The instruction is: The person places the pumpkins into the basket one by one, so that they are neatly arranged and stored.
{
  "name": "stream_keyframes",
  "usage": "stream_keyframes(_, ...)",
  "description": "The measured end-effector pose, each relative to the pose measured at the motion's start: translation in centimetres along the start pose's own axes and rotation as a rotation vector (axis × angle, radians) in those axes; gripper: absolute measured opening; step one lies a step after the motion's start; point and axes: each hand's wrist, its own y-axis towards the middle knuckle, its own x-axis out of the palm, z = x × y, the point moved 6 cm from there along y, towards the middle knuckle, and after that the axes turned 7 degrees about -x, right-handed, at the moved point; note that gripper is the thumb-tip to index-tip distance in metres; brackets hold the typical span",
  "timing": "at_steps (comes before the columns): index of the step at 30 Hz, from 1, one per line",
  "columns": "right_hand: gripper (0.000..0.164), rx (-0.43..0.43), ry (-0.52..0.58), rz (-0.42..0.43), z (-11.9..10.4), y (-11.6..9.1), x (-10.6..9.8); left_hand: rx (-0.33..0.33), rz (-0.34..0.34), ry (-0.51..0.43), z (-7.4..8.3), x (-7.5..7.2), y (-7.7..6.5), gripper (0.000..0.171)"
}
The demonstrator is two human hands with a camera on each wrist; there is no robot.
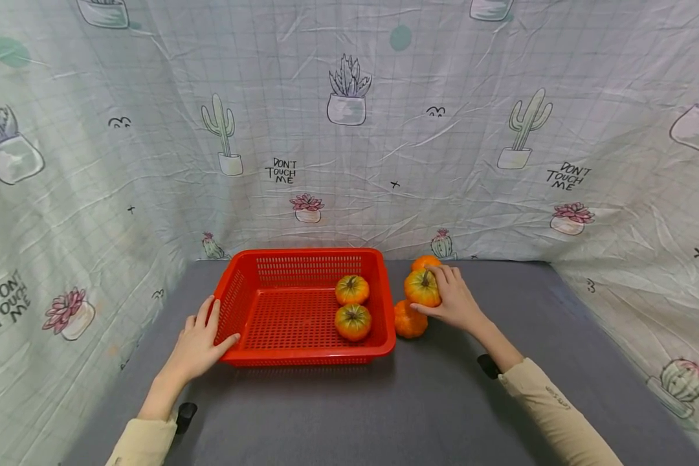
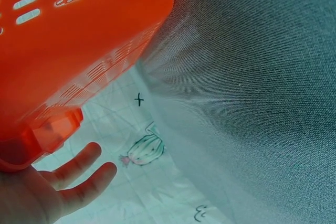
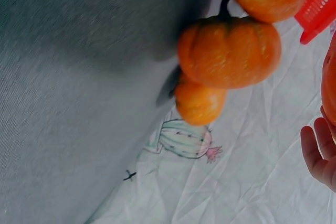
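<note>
My right hand (image 1: 454, 301) pinches a small orange-and-green pumpkin (image 1: 422, 288) between thumb and fingers, just right of the red plastic basket (image 1: 303, 355). In the right wrist view, that held pumpkin (image 3: 329, 80) shows only partly at the right edge, with fingertips against it. My left hand (image 1: 198, 343) rests on the basket's left rim near the front corner, thumb over the front edge. The left wrist view shows two of its fingers (image 2: 86, 184) extended past the rim. Inside the basket, a pumpkin (image 1: 352, 290) sits behind another pumpkin (image 1: 353, 322), both along the right side.
Outside the basket's right wall, an orange pumpkin (image 1: 410, 320) lies in front of the held one and another pumpkin (image 1: 426, 262) behind it. The right wrist view shows three there, including a middle pumpkin (image 3: 228, 52). A printed cloth (image 1: 396, 213) hangs behind the grey table (image 1: 326, 414).
</note>
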Motion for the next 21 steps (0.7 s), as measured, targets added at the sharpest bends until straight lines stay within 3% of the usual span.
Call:
stream_keyframes(10, 0.08, -0.053, 0.073, 0.048, -2.7, 1.4, 0.0, 0.006, -0.008, 0.009, 0.0, -0.1, -0.1, 0.085)
stream_keyframes(21, 0.08, -0.061, 0.106, -0.022, -5.9, 4.0, -0.3, 0.003, -0.009, 0.004, -0.1, -0.1, 0.1, 0.084)
